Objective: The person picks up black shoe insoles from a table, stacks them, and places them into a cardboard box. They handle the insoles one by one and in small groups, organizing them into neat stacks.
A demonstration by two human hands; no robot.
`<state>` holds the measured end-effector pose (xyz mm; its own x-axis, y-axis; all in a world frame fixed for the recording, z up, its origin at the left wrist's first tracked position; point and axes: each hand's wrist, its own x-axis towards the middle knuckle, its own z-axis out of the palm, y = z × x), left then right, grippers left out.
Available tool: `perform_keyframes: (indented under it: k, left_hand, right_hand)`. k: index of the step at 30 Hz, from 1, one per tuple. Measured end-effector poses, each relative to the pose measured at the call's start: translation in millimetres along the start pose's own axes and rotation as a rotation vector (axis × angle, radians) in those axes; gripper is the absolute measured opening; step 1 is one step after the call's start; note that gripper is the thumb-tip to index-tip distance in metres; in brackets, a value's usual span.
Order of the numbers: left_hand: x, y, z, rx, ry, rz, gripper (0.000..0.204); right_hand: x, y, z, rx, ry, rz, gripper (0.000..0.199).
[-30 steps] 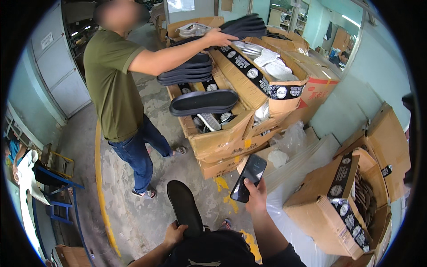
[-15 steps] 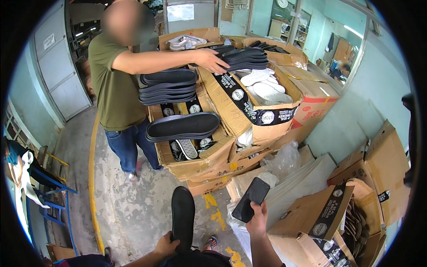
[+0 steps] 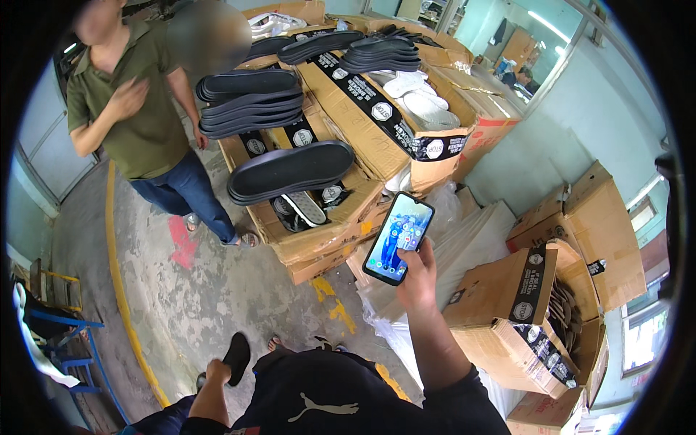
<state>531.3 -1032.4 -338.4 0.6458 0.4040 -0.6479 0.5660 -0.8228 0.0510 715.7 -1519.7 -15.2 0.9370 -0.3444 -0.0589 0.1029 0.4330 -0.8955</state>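
The lower edge of the smartphone [image 3: 399, 237] is covered by the fingers [image 3: 423, 255] of the right hand [image 3: 417, 279]. Part of the black sole [image 3: 235, 358] is hidden behind the left hand [image 3: 216, 373]. The co-worker's face is blurred. Carton [image 3: 540, 319] contents cannot be told.

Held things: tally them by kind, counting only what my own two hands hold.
1 phone, in the right hand
1 black shoe sole, in the left hand
Total: 2
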Motion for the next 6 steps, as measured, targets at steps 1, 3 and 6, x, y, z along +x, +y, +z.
perform_keyframes:
  k: [1, 3, 6]
  left_hand:
    - [13.0, -32.0, 14.9, -0.033, -0.023, -0.093, 0.035]
    - [42.4, -91.4, 39.2, -0.039, -0.187, -0.189, 0.032]
    - [59.6, -166.5, 64.7, 0.019, -0.121, -0.014, 0.032]
  right_hand:
    - [-0.3, 0.5, 11.0, 0.059, -0.032, -0.017, 0.037]
    - [3.3, 3.9, 29.0, 0.135, 0.018, 0.041, 0.034]
    - [7.4, 16.2, 54.2, 0.194, -0.071, 0.064, 0.038]
